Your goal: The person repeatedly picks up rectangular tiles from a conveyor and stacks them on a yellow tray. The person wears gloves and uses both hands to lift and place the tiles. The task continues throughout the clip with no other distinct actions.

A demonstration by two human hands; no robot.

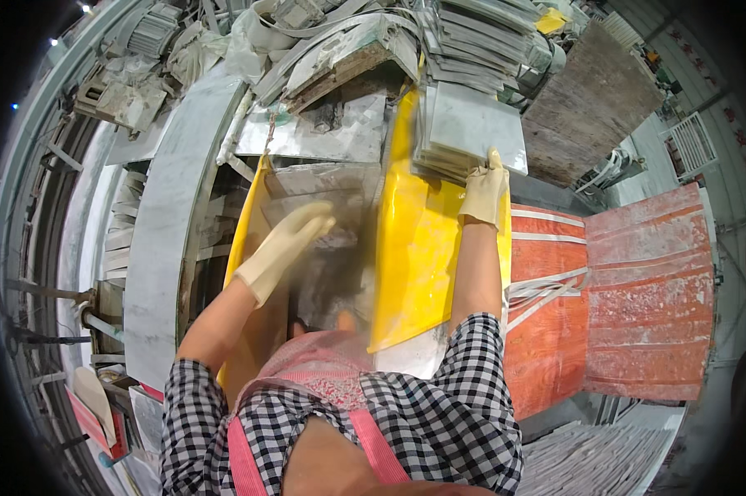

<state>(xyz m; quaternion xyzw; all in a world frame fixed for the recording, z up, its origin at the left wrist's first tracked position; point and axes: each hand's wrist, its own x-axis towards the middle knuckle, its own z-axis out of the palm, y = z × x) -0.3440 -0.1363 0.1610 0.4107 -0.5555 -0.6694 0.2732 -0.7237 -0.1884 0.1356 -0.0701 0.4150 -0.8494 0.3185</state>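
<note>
Both of my hands wear cream rubber gloves. My left hand point(286, 245) is held over a dark, wet-looking basin point(327, 277), its fingers stretched out and nothing visible in them; motion blurs the area beside it. At the near edge of a stack of flat grey stone tiles point(479, 124), my right hand point(483, 197) grips the top tile's edge. One digit lies on the tile's upper face, and the other fingers are partly hidden. Yellow sheeting point(418, 240) covers the ledge between the basin and my right arm.
More thin slabs point(476, 41) are piled behind the tiles. A long grey slab point(162, 231) stands left of the basin. To the right are dusty orange-red boards point(646, 289) and a worn wooden panel point(592, 99). A motor point(148, 33) sits at far left, with cluttered machinery alongside.
</note>
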